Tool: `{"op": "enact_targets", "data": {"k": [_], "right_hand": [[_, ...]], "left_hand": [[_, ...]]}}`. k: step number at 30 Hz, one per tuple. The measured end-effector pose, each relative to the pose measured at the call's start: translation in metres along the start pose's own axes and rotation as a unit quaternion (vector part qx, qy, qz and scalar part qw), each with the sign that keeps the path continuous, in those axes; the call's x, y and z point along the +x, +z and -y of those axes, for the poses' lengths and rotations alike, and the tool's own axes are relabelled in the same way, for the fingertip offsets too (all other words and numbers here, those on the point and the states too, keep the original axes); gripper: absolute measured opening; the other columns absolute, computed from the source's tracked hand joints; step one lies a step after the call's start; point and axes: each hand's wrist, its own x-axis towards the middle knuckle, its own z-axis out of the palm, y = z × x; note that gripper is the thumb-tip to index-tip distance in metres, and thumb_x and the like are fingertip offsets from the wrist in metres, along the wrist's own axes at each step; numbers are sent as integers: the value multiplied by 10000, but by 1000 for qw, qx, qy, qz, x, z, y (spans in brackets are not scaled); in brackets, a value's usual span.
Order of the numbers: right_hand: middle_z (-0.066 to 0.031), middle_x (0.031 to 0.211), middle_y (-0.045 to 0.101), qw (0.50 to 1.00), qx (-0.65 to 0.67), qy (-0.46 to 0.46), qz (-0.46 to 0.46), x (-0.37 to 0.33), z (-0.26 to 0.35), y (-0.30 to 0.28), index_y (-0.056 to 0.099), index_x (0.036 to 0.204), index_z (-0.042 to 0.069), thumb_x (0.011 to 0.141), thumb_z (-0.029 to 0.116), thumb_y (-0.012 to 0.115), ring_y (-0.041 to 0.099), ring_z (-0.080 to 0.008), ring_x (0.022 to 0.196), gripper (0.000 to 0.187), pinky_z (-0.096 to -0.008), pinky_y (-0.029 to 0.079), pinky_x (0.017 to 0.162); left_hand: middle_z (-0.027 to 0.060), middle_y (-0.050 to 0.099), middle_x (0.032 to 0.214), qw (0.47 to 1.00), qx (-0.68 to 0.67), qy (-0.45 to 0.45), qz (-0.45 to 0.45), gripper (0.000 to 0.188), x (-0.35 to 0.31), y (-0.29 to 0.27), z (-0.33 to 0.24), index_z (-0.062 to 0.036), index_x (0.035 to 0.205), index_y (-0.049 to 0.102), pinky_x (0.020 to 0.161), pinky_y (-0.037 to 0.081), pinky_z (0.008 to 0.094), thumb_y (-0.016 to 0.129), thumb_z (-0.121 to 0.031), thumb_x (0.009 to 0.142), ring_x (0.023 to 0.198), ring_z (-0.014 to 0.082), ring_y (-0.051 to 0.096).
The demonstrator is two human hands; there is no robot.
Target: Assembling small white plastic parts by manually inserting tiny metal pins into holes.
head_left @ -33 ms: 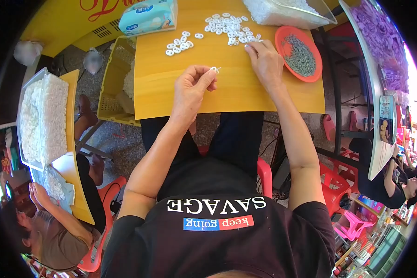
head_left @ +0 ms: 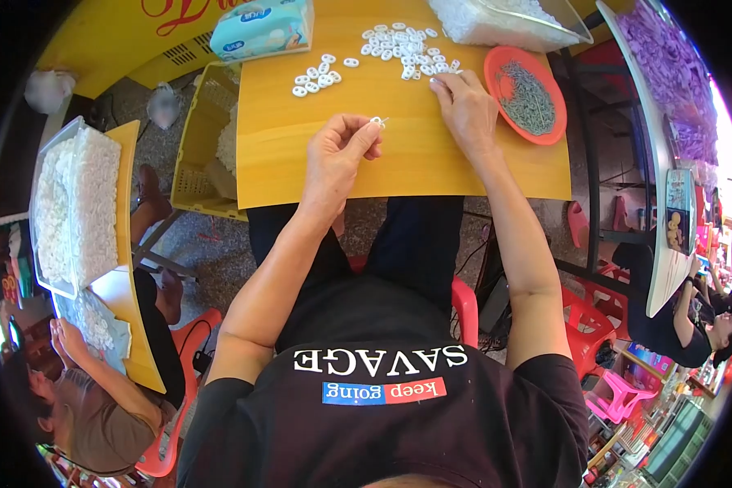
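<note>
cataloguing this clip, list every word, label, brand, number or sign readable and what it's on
Print shows here, wording not copied:
Black shirt: large white capitals, upside down in view.
Blue-and-red strip on it: white lower-case letters, upside down.
Light-blue pack: small print, too blurred to read surely.
Yellow panel: red script, cut off by the top edge.
Box at far right: any print too small.

Tissue pack [head_left: 262, 32], blue and white, upper left of centre. Crate [head_left: 191, 180], yellow plastic, perforated, left of centre. Purple material [head_left: 667, 77], heaped, upper right. Box [head_left: 680, 185], rectangular, holding round tan pieces [head_left: 674, 229], right edge. Stool [head_left: 620, 396], pink plastic, lower right. Chair [head_left: 163, 460], red plastic, lower left. Seated person [head_left: 110, 427], in brown, lower left corner.
</note>
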Motion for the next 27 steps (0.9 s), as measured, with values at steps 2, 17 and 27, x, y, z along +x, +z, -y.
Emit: {"op": "enact_targets", "data": {"k": [2,17,27], "right_hand": [[-105,859,630,1000,1,-8,-2,-2,1,-1,683,884,99,843,211,673,638,-312,683,120,-413,508,603],[-63,878,659,934,303,173,81,-34,40,-24,667,1017,56,867,154,678,621,-151,741,180,-292,495,644],[-38,915,675,693,631,327,116,-38,82,-60,662,1067,14,901,163,666,599,-85,771,223,-231,509,685]], "left_hand": [[24,611,798,1000,-1,0,-5,129,-1,0,-1,-9,936,610,682,462,231,634,-134,915,706,91,566],[35,619,805,1000,-5,10,1,122,-11,5,-7,-17,932,604,674,457,236,646,-129,909,696,96,567],[13,600,784,999,7,24,20,158,-18,15,-13,-4,927,595,637,457,214,652,-148,897,681,68,553]]}}
